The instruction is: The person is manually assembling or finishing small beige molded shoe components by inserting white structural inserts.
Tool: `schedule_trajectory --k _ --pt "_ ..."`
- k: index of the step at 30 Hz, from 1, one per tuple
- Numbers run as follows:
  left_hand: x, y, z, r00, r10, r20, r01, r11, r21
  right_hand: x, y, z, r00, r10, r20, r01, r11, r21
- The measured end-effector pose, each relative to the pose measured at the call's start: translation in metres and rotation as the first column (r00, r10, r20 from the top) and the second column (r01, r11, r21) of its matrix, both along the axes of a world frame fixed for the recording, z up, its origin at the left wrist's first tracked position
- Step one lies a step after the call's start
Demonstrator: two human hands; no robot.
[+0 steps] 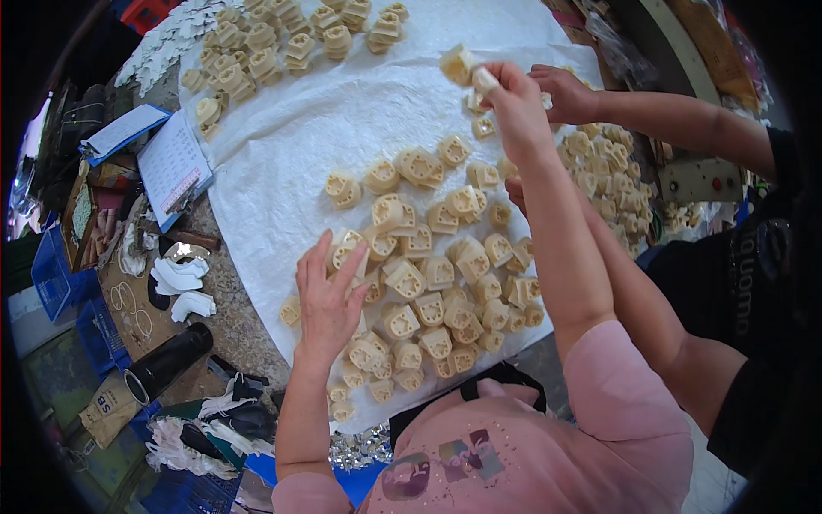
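Observation:
Cream-coloured molded pieces with small hollows (402,278) lie in stacks and clusters on a white sheet (282,137). My left hand (330,295) rests at the left side of the near cluster, its fingers apart beside a cream piece (346,243). At the far right of the sheet, my right hand (516,107) pinches a cream piece (485,81). Another cream piece (457,63), blurred, is just beyond it; whether the two touch I cannot tell. Close to my right hand is a co-worker's hand (565,94); their other hand (515,194) is partly hidden behind my forearm.
More stacked cream pieces (257,51) stand at the far left, and a loose heap (604,171) lies to the right. A clipboard with paper (174,171), white curved parts (180,276) and a black cylinder (169,363) are along the left. The co-worker (702,283) stands at my right.

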State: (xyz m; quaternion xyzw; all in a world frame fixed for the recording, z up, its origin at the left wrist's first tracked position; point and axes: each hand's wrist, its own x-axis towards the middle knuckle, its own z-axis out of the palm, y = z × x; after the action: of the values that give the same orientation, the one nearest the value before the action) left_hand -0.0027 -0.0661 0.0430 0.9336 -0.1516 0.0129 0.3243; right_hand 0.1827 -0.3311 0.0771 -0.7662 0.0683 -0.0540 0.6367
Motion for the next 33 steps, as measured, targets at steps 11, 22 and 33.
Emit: schedule_trajectory --k 11,22,33 --pt "-0.017 0.003 0.018 0.986 0.156 0.06 -0.16 0.985 0.067 -0.174 -0.042 0.0 0.849 0.33 -0.412 -0.351 0.936 0.026" --pt "-0.051 -0.011 0.025 0.982 0.187 0.011 -0.187 0.982 0.03 -0.199 -0.031 -0.034 0.919 0.271 -0.285 -0.39 0.53 -0.753" --pt "-0.088 -0.017 0.019 0.965 0.259 -0.037 -0.26 0.966 -0.016 -0.208 -0.051 -0.049 0.992 0.113 -0.058 -0.123 0.729 -0.673"
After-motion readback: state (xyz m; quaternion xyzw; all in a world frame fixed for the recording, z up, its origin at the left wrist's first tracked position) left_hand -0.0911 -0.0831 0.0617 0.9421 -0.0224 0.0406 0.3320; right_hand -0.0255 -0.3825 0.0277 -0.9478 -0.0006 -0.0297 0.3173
